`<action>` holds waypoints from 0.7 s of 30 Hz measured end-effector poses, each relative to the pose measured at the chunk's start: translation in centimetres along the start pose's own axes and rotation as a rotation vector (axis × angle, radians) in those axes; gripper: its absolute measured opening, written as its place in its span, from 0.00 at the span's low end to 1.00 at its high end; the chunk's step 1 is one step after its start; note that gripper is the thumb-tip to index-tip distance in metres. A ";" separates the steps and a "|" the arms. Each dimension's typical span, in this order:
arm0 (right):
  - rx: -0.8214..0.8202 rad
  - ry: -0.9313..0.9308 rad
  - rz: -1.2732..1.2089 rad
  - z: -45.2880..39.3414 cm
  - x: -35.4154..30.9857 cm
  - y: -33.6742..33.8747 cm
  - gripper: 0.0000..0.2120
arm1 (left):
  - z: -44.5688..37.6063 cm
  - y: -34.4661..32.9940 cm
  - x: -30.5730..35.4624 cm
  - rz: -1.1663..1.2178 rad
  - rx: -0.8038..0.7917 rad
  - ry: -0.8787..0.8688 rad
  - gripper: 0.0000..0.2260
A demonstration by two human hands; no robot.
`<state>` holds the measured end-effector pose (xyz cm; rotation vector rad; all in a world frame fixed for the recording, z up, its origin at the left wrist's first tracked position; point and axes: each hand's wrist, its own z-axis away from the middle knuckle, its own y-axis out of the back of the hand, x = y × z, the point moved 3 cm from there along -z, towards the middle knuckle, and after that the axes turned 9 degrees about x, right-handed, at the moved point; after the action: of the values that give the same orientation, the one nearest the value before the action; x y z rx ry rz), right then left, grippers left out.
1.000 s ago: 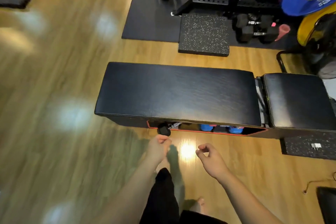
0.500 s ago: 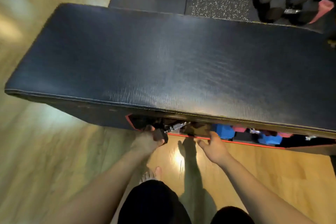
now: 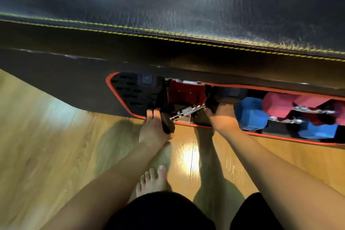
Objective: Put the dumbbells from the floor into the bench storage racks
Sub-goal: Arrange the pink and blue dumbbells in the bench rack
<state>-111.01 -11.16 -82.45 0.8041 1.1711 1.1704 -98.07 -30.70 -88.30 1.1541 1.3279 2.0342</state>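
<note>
Looking down from the head camera, both hands are at the red-trimmed opening of the bench storage rack (image 3: 119,97), under the black padded bench top (image 3: 186,5) with its yellow stitching.

The left hand (image 3: 153,132) grips the near black head of the black dumbbell (image 3: 183,113), fingers curled up over the top of that head and thumb round the lower side. The right hand (image 3: 223,117) has the far head, fingers wrapped over it, though that end is dark and half hidden so I can't tell exactly how much of it is in the palm. Between the two grips the knurled chrome handle runs at a slant, lower toward the left hand and higher toward the right. The near head sticks out past the red lip of the rack; the far head sits inside the opening, in front of a red panel (image 3: 186,92).

Just right of the right hand's grip, already in the rack, is a blue dumbbell (image 3: 250,115), with a pink dumbbell (image 3: 278,104) behind and right of it. Further right it's blurry, looks like more blue and dark heads.

Below the grips: wooden floor (image 3: 46,136), a bare foot (image 3: 153,179), black shorts (image 3: 158,211).
</note>
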 end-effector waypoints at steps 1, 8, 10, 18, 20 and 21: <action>0.017 -0.012 -0.008 0.0 0.0 -0.1 0.25 | -0.1 0.2 0.0 -0.029 -0.019 0.001 0.44; 0.026 -0.110 -0.257 0.5 1.0 -1.2 0.33 | -1.2 3.0 -0.7 -0.097 0.012 -0.079 0.46; 0.037 -0.156 -0.367 0.7 1.2 -1.7 0.35 | -2.0 4.5 -0.5 -0.117 0.057 -0.164 0.43; 0.102 -0.234 -0.284 0.7 0.5 -2.4 0.40 | -3.7 5.1 0.1 0.250 0.287 -0.206 0.31; 0.092 -0.206 -0.170 1.4 -0.6 -3.1 0.45 | -4.3 4.2 1.3 0.215 0.282 -0.168 0.33; 0.073 -0.220 -0.156 1.7 -1.1 -3.6 0.49 | -4.8 3.7 1.9 0.114 0.257 -0.161 0.35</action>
<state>-108.40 -12.98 -85.09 0.8579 1.0774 0.8917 -102.87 -33.45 -85.12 1.5039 1.5029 1.8393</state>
